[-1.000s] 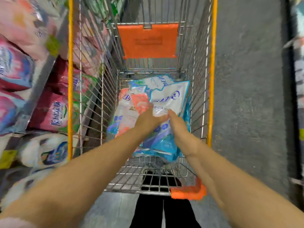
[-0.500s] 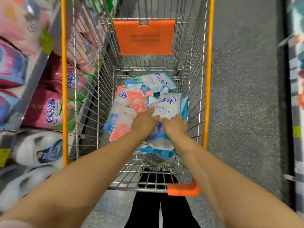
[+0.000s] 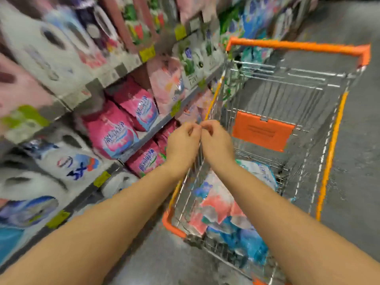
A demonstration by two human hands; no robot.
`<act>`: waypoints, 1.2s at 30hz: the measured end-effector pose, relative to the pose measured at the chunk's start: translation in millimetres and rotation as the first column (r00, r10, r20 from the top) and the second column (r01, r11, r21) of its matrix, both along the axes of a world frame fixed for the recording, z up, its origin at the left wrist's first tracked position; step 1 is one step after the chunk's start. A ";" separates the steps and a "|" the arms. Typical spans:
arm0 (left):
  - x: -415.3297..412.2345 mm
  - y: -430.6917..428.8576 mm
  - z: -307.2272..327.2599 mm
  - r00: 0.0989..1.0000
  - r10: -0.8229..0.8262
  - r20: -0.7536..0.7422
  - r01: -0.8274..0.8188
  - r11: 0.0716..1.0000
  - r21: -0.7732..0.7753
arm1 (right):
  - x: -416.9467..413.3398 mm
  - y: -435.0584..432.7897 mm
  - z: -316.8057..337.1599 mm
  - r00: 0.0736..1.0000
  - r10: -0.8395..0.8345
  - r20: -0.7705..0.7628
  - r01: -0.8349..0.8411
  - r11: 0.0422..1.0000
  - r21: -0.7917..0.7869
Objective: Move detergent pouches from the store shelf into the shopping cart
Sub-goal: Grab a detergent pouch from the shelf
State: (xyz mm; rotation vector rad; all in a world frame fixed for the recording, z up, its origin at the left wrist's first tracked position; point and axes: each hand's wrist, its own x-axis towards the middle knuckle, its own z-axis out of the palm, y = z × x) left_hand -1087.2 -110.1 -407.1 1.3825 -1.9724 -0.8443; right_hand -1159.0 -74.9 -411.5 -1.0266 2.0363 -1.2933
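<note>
**Operator:** Which way does the next pouch lie?

**Guide:** Read from the left. The pink detergent pouches stand on the store shelf, left of both your hands. Their long axis looks roughly upright, leaning back, though blur hides the edges.

**Operator:** Which hand is nearer?

**Guide:** Your left hand. It sits just beside the lower pink pouch, near but apart. Your right hand touches the left at the knuckles and hangs over the cart's left rail.

**Operator:** State of the grip?

**Guide:** Both hands have the fingers curled inward, and no pouch shows in either.

**Operator:** And to the right?

**Guide:** The shopping cart stands right of your hands, with loaded pouches lying flat in its basket, below your right forearm. By my judgement the coming move is a leftward reach — lead with the left hand and take a pouch near its top.
</note>
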 end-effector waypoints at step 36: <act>757.9 -135.8 437.7 0.745 0.659 0.103 -0.554 0.697 -0.455 | 709.8 -227.9 446.2 0.537 0.630 -0.562 -0.834 0.499 -0.236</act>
